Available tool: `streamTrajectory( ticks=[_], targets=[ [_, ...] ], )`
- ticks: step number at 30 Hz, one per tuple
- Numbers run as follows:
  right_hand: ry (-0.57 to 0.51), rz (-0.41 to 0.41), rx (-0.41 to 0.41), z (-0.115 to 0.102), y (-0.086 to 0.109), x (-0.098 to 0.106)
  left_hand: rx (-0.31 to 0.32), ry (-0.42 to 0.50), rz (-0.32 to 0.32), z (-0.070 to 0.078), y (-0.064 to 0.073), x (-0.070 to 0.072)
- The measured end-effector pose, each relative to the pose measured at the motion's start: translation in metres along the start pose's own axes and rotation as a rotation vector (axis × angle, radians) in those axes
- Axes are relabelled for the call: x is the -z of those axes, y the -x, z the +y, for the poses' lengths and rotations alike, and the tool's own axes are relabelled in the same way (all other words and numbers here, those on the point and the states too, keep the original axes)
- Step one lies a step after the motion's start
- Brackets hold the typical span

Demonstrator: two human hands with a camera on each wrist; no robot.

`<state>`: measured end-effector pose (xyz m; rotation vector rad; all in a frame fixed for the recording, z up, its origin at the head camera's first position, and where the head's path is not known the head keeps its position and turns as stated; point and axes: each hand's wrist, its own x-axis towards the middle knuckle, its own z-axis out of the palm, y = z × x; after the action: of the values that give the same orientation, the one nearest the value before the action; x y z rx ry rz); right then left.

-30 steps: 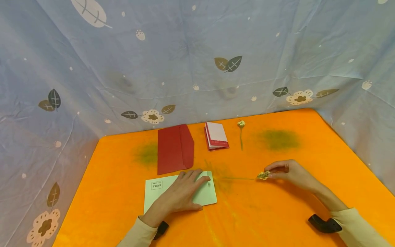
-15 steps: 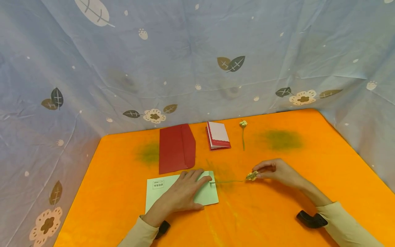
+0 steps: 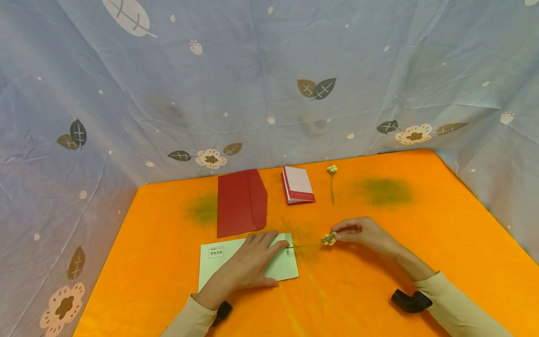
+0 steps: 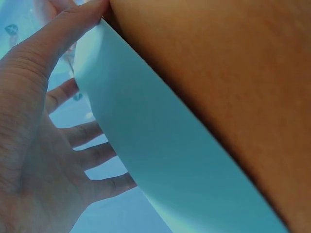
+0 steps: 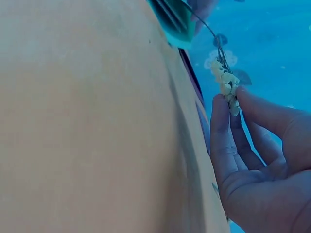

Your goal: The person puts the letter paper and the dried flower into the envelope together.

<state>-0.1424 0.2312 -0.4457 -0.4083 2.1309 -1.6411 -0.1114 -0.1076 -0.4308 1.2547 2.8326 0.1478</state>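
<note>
My left hand (image 3: 250, 264) spans the pale green envelope (image 3: 212, 267) near its right end, fingers at the far edge and thumb at the near edge. In the left wrist view the envelope (image 4: 146, 111) bows between thumb and fingers. My right hand (image 3: 362, 234) pinches a small yellow flower (image 3: 328, 239) by its head between thumb and fingertips. Its thin stem points left and reaches the envelope's right end. From the right wrist the envelope's mouth (image 5: 175, 19) shows parted layers, with the stem running up to it.
Behind the green envelope lies a red envelope (image 3: 240, 203), its flap to the right. A folded white and red card (image 3: 299, 186) and a second yellow flower (image 3: 332, 180) lie along the back of the orange table (image 3: 442, 224). Patterned cloth (image 3: 252, 84) walls the sides and back.
My right hand has moved left with the flower, bringing the stem to the green envelope's right end. The left hand stays on the envelope.
</note>
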Motion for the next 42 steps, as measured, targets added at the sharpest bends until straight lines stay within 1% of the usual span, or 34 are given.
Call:
streamTrajectory(
  ticks=[6,14,20,24,27,32,38,42],
  targets=[
    [-0.05,0.016,-0.013,0.0,-0.003,-0.007,-0.001,-0.001,0.001,-0.001,0.0,0.0],
    [-0.126,0.013,-0.018,-0.001,-0.008,-0.015,-0.001,-0.004,-0.002,-0.001,0.0,0.001],
    [-0.12,0.026,-0.013,-0.004,-0.013,-0.024,0.0,-0.001,-0.004,-0.001,0.0,0.001],
    [-0.108,0.03,-0.012,-0.001,-0.014,-0.03,0.0,0.014,-0.011,0.001,0.0,0.0],
    [-0.123,0.028,-0.002,-0.001,-0.019,-0.034,0.006,0.021,-0.019,0.0,0.0,0.002],
    [-0.171,0.058,-0.003,0.0,-0.022,-0.044,0.014,0.006,-0.021,0.001,0.001,-0.001],
    [-0.21,0.082,-0.042,-0.005,-0.028,-0.059,0.012,0.022,-0.014,0.0,0.003,-0.001],
    [-0.228,0.095,-0.066,-0.009,-0.03,-0.066,0.008,0.015,-0.014,0.0,0.002,-0.001]
  ],
)
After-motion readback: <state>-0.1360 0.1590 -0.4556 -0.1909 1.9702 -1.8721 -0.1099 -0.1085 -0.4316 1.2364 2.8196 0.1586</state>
